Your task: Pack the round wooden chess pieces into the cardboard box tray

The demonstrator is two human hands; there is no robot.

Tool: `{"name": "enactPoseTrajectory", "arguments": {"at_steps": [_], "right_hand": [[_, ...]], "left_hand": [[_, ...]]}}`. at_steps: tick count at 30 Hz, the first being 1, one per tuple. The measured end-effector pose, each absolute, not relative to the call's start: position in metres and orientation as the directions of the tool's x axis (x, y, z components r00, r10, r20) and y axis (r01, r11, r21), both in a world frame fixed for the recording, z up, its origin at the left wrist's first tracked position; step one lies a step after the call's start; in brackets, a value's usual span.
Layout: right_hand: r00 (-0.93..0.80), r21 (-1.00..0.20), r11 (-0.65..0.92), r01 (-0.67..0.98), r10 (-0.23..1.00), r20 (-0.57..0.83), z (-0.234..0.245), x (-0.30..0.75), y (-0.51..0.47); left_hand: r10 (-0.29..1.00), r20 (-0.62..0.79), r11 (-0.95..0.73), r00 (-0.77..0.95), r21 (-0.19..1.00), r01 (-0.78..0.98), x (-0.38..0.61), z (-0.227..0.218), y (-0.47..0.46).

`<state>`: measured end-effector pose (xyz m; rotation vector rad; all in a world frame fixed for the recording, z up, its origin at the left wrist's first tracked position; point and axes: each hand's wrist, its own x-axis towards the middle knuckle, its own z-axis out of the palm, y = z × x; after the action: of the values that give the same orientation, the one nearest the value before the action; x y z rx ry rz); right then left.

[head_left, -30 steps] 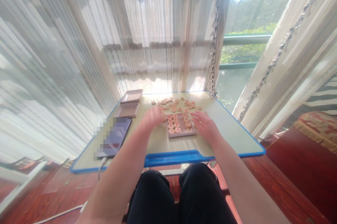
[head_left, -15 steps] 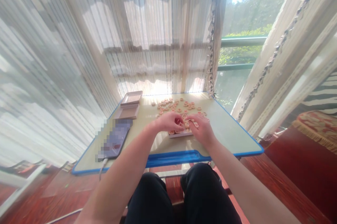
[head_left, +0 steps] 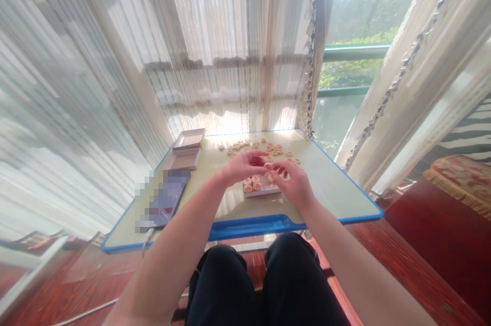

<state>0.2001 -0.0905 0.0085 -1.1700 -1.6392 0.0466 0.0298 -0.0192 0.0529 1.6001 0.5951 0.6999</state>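
Above an open shallow box point(head_left: 264, 192), a round wooden Chinese chess piece point(head_left: 268, 166) with a red character is pinched between my two hands. My left hand point(head_left: 242, 166) reaches it from the left with the thumb at its edge. From the right, the fingertips of my right hand point(head_left: 292, 181) meet the same piece. Beneath the hands, several red-marked pieces point(head_left: 252, 183) sit in rows in the box, and the hands hide part of it. More loose pieces point(head_left: 240, 145) are scattered on the table beyond.
The pale table point(head_left: 330, 190) has a blue rim and a blue front groove point(head_left: 251, 225). At the back left lie a box lid point(head_left: 189, 139) and another shallow tray point(head_left: 182, 159). A tablet point(head_left: 169, 198) with a cable rests at the left. Sheer curtains point(head_left: 230, 35) hang behind.
Both hands have lifted slightly from the box, with a piece now showing between them. The left hand has drawn back, uncovering pieces in the box's left side. The view has shifted slightly.
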Motion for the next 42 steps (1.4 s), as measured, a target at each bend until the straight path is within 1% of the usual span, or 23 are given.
{"name": "enactPoseTrajectory", "arguments": {"at_steps": [2,5,9,13,17,22,25,27,29,32,34,38,42], "right_hand": [[0.066,-0.564,0.511,0.648,0.701,0.71,0.008,0.201,-0.09],[0.084,-0.574,0.513,0.638,0.695,0.714,0.008,0.201,-0.09],[0.065,-0.557,0.514,0.652,0.694,0.717,0.009,0.202,-0.093],[0.075,-0.546,0.474,0.691,0.704,0.706,0.013,0.204,-0.098],[0.103,-0.538,0.455,0.709,0.688,0.718,0.016,0.204,-0.101],[0.144,-0.571,0.45,0.687,0.687,0.713,0.016,0.202,-0.103],[0.14,-0.574,0.445,0.687,0.694,0.706,0.015,0.203,-0.102],[0.137,-0.565,0.448,0.693,0.688,0.713,0.014,0.204,-0.101],[0.125,-0.548,0.465,0.696,0.672,0.73,0.014,0.204,-0.101],[0.08,-0.489,0.497,0.717,0.638,0.766,0.015,0.205,-0.102],[0.06,-0.46,0.508,0.728,0.621,0.781,0.015,0.205,-0.103],[0.052,-0.46,0.509,0.728,0.627,0.777,0.015,0.206,-0.104],[0.064,-0.483,0.491,0.725,0.65,0.757,0.015,0.204,-0.104]], "left_hand": [[0.738,0.122,-0.137,0.664,0.99,-0.03,0.031,0.053,-0.02],[0.725,0.126,-0.151,0.677,0.988,-0.022,0.032,0.056,-0.023],[0.712,0.118,-0.158,0.692,0.987,-0.005,0.032,0.06,-0.027],[0.682,0.122,-0.109,0.721,0.992,-0.065,0.032,0.059,-0.027],[0.695,0.134,-0.08,0.706,0.991,-0.11,0.034,0.056,-0.026],[0.683,0.169,-0.147,0.71,0.985,-0.092,0.035,0.058,-0.031],[0.708,0.173,-0.213,0.685,0.977,-0.027,0.035,0.06,-0.032],[0.734,0.172,-0.223,0.657,0.975,-0.006,0.036,0.059,-0.032],[0.748,0.169,-0.191,0.642,0.981,-0.035,0.038,0.058,-0.032],[0.76,0.174,-0.13,0.626,0.985,-0.116,0.041,0.055,-0.032],[0.766,0.167,-0.102,0.621,0.985,-0.139,0.042,0.054,-0.033],[0.781,0.129,-0.072,0.611,0.991,-0.116,0.041,0.055,-0.034],[0.79,0.074,-0.054,0.609,0.997,-0.051,0.042,0.055,-0.036]]}}
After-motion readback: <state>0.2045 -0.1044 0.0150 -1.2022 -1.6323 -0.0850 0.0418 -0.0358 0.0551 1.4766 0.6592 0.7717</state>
